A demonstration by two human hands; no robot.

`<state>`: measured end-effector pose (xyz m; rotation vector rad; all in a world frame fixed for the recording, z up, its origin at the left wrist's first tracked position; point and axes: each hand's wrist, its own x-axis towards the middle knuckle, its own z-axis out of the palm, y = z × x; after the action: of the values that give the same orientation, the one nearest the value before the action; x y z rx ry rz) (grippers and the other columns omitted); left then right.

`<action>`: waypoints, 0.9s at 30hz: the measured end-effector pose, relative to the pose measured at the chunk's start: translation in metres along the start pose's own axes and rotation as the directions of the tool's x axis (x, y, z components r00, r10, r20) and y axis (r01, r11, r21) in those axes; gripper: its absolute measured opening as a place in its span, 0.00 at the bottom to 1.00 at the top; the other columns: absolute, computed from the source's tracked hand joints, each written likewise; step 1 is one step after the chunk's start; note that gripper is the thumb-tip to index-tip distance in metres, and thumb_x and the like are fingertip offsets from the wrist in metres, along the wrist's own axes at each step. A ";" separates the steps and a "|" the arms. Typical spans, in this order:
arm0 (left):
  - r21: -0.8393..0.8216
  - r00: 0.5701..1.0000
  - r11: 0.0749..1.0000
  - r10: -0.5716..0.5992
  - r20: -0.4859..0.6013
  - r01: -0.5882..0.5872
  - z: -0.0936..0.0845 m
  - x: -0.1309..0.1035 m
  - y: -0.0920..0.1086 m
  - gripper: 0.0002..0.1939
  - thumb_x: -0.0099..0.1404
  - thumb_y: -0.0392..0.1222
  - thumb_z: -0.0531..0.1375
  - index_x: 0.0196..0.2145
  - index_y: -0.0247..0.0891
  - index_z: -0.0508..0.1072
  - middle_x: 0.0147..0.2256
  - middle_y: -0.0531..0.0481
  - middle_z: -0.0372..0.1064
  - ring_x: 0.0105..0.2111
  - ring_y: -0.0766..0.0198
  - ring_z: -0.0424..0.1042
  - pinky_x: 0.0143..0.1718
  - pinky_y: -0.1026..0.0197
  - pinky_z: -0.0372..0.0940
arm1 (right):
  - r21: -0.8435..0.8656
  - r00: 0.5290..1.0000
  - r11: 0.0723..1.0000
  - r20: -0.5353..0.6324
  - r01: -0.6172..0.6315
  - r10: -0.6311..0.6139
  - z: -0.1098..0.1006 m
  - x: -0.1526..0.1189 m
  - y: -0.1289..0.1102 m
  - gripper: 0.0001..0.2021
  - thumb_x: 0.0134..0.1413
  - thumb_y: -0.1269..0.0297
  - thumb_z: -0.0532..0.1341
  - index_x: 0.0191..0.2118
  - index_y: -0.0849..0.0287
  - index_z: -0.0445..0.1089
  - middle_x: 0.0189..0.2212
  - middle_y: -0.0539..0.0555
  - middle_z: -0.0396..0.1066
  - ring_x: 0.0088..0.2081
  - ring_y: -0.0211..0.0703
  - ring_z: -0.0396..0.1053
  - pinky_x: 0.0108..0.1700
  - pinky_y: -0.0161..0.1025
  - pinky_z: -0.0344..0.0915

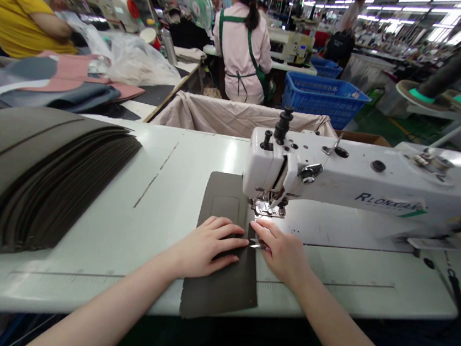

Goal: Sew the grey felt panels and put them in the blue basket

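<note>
A dark grey-brown fabric panel lies flat on the table, its right edge beside the needle and presser foot of a white sewing machine. Flat on the panel rests my left hand, its fingers spread and pointing right. My right hand is at the panel's right edge, just in front of the presser foot. Its index finger touches the edge, while the other fingers curl round small thread snips, whose blades point left. The handle of the snips is mostly hidden in the palm.
A thick stack of similar panels stands at the left. Behind the table are a cloth-lined bin and a blue basket. Thread cones stand at the upper right. Other people are further back.
</note>
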<state>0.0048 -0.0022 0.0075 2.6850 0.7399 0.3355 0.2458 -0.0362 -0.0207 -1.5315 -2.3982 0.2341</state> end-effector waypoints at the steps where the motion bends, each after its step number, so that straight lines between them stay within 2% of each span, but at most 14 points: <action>1: -0.003 1.000 1.000 0.005 -0.007 -0.005 0.000 0.000 0.000 0.19 0.70 0.44 0.56 0.58 0.49 0.65 0.55 0.48 0.63 0.53 0.52 0.60 0.54 0.50 0.56 | 0.001 1.000 1.000 0.000 0.001 -0.001 0.000 0.000 0.000 0.24 0.62 0.70 0.53 0.63 0.50 0.59 0.62 0.52 0.60 0.52 0.45 0.68 0.46 0.39 0.68; 7: -0.024 0.999 0.999 0.040 0.009 -0.039 0.001 0.000 -0.001 0.19 0.70 0.41 0.55 0.57 0.48 0.65 0.55 0.49 0.62 0.54 0.53 0.59 0.55 0.50 0.56 | 0.009 1.000 1.000 0.000 0.004 -0.004 0.001 0.000 0.001 0.25 0.62 0.70 0.53 0.63 0.50 0.58 0.62 0.50 0.59 0.52 0.46 0.67 0.47 0.40 0.68; 17: -0.031 1.000 1.000 0.001 0.009 -0.001 0.001 -0.002 -0.002 0.17 0.72 0.40 0.51 0.57 0.47 0.65 0.54 0.48 0.63 0.51 0.55 0.61 0.53 0.50 0.57 | 0.002 1.000 1.000 -0.006 0.006 -0.006 0.003 -0.001 0.002 0.25 0.61 0.71 0.53 0.63 0.50 0.58 0.62 0.51 0.59 0.52 0.46 0.68 0.47 0.41 0.68; 27: -0.012 0.999 1.000 -0.029 -0.041 0.028 0.005 0.000 -0.005 0.16 0.73 0.40 0.51 0.56 0.48 0.66 0.52 0.49 0.64 0.51 0.56 0.62 0.53 0.51 0.58 | 0.014 1.000 1.000 -0.011 0.003 -0.003 0.002 -0.001 0.001 0.26 0.59 0.72 0.55 0.63 0.50 0.58 0.61 0.51 0.60 0.53 0.45 0.67 0.48 0.40 0.68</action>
<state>0.0038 0.0010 0.0011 2.6620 0.7849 0.3877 0.2464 -0.0362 -0.0235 -1.5195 -2.3851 0.2412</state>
